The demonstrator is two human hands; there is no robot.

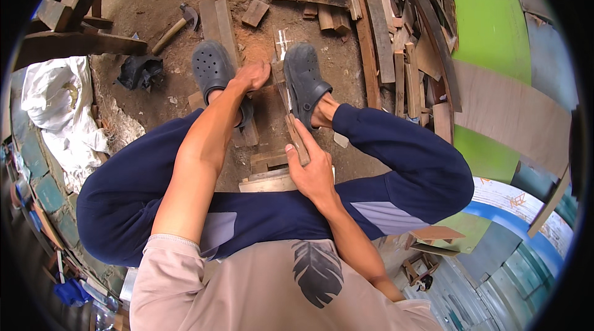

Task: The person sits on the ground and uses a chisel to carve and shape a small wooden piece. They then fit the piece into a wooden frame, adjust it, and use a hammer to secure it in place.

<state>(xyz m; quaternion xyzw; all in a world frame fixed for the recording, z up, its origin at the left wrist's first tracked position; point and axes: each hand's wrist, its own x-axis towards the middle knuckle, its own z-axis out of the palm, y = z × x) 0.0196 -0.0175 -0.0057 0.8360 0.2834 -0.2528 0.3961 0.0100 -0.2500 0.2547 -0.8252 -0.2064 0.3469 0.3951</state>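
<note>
My right hand point(312, 173) grips the wooden handle point(299, 142) of a tool whose narrow metal blade point(286, 97) points away from me, beside the right clog. The blade's exact kind is hard to make out. My left hand point(254, 75) is closed, its curled fingers at a piece of wood point(278, 73) near the blade's far end; its grip is partly hidden. Between my feet, more brown wood point(266, 105) lies below that hand. My dark clogs, left point(212, 61) and right point(301, 74), stand on either side of the work.
A hammer point(175, 29) lies on the dirt floor at the far left, near crumpled black plastic point(140, 72). White sacking point(59, 114) is at the left. Long boards point(374, 21) and scrap wood point(409, 52) are piled at the right, by a green panel point(492, 15). A short block point(255, 13) lies ahead.
</note>
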